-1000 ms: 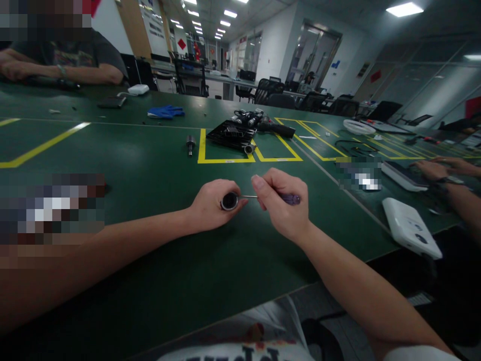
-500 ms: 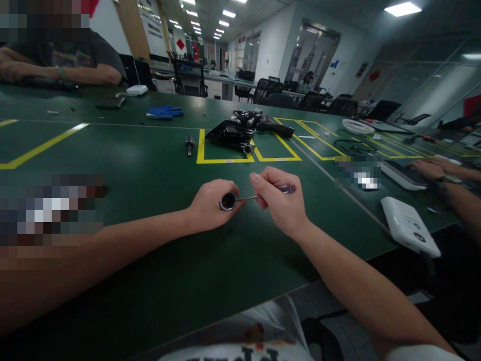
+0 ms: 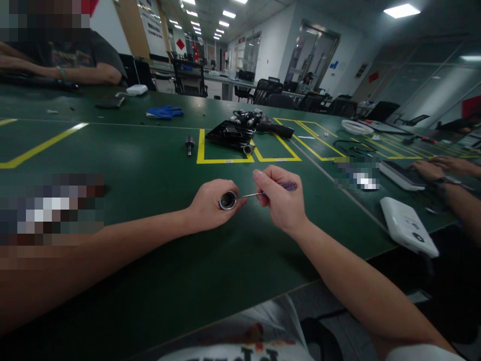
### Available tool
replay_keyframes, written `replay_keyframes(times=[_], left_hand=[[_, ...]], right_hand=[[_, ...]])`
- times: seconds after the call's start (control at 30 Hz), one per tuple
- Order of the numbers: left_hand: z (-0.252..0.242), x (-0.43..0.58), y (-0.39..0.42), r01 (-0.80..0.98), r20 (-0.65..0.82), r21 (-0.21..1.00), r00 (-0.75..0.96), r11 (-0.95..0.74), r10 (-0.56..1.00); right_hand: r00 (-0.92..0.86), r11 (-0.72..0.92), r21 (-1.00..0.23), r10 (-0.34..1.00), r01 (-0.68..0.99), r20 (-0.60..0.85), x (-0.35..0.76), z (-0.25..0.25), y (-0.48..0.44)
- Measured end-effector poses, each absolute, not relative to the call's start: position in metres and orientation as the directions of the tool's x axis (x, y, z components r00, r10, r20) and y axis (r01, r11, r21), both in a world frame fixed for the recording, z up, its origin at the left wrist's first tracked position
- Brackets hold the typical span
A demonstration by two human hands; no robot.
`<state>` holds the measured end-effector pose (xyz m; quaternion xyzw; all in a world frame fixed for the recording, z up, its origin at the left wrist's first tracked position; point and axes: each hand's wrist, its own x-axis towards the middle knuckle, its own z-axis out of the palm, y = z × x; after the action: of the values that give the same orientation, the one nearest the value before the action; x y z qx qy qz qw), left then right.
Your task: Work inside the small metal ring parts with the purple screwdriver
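My left hand is wrapped round a short metal cylinder, its round open end facing me. Most of the cylinder's body is hidden in the palm. In my right hand is a screwdriver with a clear purplish handle. Its thin shaft points left, and the tip reaches the side of the cylinder by my left fingers; whether it sits in a screw I cannot tell. Both hands are above the green table.
Beyond my hands lie a small dark metal part, a heap of black parts and cables and a blue glove. A white device lies at the right. A co-worker's hands rest at the far right; another person sits across.
My right hand has shifted very slightly right, with the screwdriver handle turned a little. The cylinder in my left hand has tilted slightly, showing more of its inside.
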<state>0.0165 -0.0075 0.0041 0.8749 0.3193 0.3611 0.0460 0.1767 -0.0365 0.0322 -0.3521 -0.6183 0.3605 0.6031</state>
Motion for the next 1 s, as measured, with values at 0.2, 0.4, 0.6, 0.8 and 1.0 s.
replay_keyframes(times=[0.2, 0.4, 0.6, 0.8, 1.0], left_hand=[[0.0031, 0.0167, -0.0069, 0.49, 0.62, 0.32, 0.539, -0.811, 0.57], [0.0026, 0.0168, -0.0069, 0.511, 0.606, 0.338, 0.524, -0.791, 0.598], [0.0027, 0.0162, -0.0058, 0.485, 0.62, 0.331, 0.535, -0.809, 0.574], [0.0042, 0.0167, -0.0084, 0.474, 0.633, 0.345, 0.52, -0.81, 0.574], [0.0031, 0.0163, -0.0068, 0.432, 0.651, 0.328, 0.541, -0.84, 0.532]], right_hand=[[-0.025, 0.34, -0.928, 0.938, -0.151, 0.347, 0.1766, 0.0284, -0.0292], [-0.002, 0.374, -0.919, 0.926, -0.123, 0.377, 0.1775, 0.0299, -0.0315], [-0.014, 0.442, -0.894, 0.896, -0.077, 0.444, 0.1768, 0.0312, -0.0354], [-0.019, 0.246, -0.935, 0.966, -0.254, 0.259, 0.1766, 0.0278, -0.0279], [-0.011, 0.205, -0.936, 0.976, -0.286, 0.217, 0.1775, 0.0288, -0.0273]])
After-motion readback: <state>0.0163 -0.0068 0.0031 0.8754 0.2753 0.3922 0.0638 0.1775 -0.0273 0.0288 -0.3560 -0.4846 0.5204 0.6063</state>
